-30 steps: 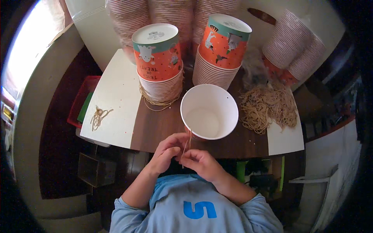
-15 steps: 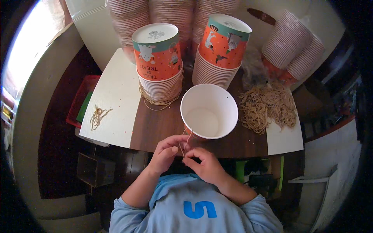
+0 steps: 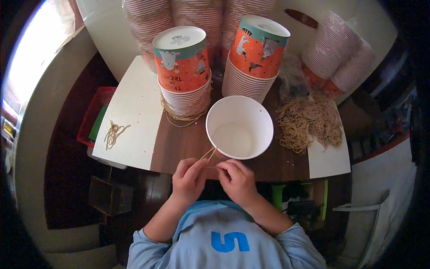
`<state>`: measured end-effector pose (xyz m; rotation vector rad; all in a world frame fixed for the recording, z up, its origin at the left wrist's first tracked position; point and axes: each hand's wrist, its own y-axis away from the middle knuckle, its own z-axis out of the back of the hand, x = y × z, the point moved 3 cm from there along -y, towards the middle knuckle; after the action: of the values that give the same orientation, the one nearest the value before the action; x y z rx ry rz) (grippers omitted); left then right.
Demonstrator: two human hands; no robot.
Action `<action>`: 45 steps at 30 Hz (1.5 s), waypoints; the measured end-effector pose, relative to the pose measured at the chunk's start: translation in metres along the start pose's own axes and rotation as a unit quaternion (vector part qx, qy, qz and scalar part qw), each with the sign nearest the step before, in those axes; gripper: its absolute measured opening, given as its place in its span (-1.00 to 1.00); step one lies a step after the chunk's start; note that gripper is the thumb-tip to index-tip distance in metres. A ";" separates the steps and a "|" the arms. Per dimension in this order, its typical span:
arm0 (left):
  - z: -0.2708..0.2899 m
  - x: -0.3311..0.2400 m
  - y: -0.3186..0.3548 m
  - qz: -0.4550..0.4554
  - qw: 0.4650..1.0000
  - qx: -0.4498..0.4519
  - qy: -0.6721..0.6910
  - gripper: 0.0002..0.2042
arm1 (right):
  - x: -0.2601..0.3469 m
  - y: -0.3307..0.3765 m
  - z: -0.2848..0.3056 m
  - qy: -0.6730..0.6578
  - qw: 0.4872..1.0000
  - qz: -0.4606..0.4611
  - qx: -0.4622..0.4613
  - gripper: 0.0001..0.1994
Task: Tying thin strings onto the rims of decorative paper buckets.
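A white-lined paper bucket [image 3: 239, 116] stands upright on the table's brown middle, its mouth facing me. From a spot at its near rim, two strands of thin tan cord [image 3: 209, 154] run down to my left hand [image 3: 189, 179], which pinches them. My right hand [image 3: 238, 180] is closed just beside it, thumb against forefinger, on a short length of the same cord stretched level between both hands. The bucket's outer wall is mostly hidden; a small dark hole shows near its right rim.
Behind stand two upside-down stacks of orange and green buckets [image 3: 186, 74] [image 3: 257, 58], the left one with cords around its base. A tangled cord pile [image 3: 309, 123] lies at right, a small cord bundle [image 3: 115, 134] at left. Bagged bucket stacks [image 3: 197, 22] fill the back.
My hands have moved apart, drawing the cord tight between them and the bucket's rim. The bucket has shifted very slightly left.
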<state>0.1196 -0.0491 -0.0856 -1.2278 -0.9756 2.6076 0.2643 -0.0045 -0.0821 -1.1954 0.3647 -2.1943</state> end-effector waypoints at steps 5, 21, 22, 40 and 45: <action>0.001 -0.002 0.002 -0.094 0.987 -0.109 -0.071 -0.77 | 0.004 -0.005 -0.005 0.038 0.997 0.027 -0.053 -0.87; -0.015 0.021 0.011 0.451 0.613 -0.030 0.647 -0.83 | -0.004 -0.022 -0.032 -0.230 0.966 -0.098 0.064 -0.85; -0.014 0.021 0.012 0.483 0.622 -0.035 0.616 -0.81 | -0.005 -0.023 -0.032 -0.280 0.943 -0.146 0.105 -0.83; -0.007 0.020 0.018 0.386 0.786 -0.075 0.477 -0.95 | -0.021 0.000 -0.059 -0.666 0.611 -0.415 0.102 -0.80; -0.005 0.020 0.018 0.369 0.810 -0.099 0.446 -0.94 | -0.020 -0.001 -0.056 -0.662 0.619 -0.409 0.106 -0.82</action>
<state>0.1129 -0.0535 -0.1119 -2.9426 -0.6141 1.7714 0.2255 0.0064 -0.1265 -2.6961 -1.2274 -1.1144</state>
